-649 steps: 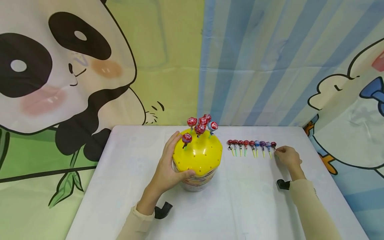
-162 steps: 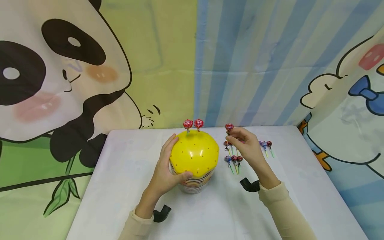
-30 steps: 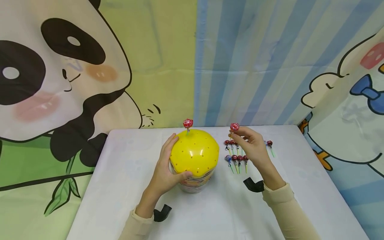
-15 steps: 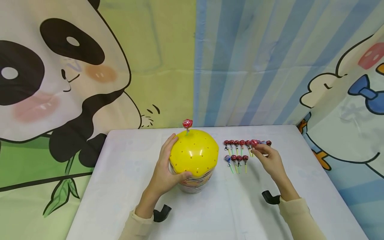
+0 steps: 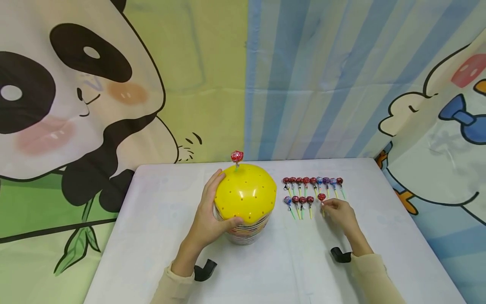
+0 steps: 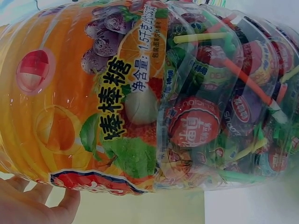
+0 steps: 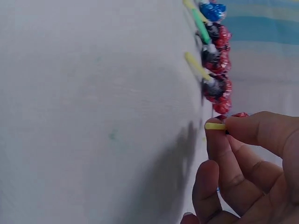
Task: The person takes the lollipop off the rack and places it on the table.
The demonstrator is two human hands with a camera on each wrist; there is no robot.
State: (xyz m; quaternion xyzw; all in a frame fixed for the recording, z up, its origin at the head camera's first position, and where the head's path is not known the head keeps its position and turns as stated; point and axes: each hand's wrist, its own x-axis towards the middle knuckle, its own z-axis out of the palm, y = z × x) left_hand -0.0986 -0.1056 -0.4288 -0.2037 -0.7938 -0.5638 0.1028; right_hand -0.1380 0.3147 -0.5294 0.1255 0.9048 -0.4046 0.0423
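Note:
My left hand point(image 5: 206, 215) holds a clear plastic lollipop jar point(image 6: 126, 102) from its left side, thumb across the near rim of the domed yellow lid point(image 5: 247, 207). Small holes dot the lid, and one red-wrapped lollipop point(image 5: 237, 156) stands upright at its back. Loose wrapped lollipops show through the jar's wall in the left wrist view. Over on the right, my right hand point(image 5: 343, 215) pinches a red lollipop point(image 5: 321, 197) by its yellow stick point(image 7: 215, 126) between thumb and index finger. It is low over the table, just right of the front row.
A back row of several lollipops point(image 5: 306, 180), heads away from me, lies right of the jar. Nearer me is a shorter front row point(image 5: 302, 200), one blue and the others dark red. All are on a white-covered table point(image 5: 273, 274), with printed cloth point(image 5: 303, 84) behind.
Earlier, several lollipops stood in the lid and only the back row lay out; one now stands there. Over the last second my right hand carried the red lollipop right, then down beside the front row.

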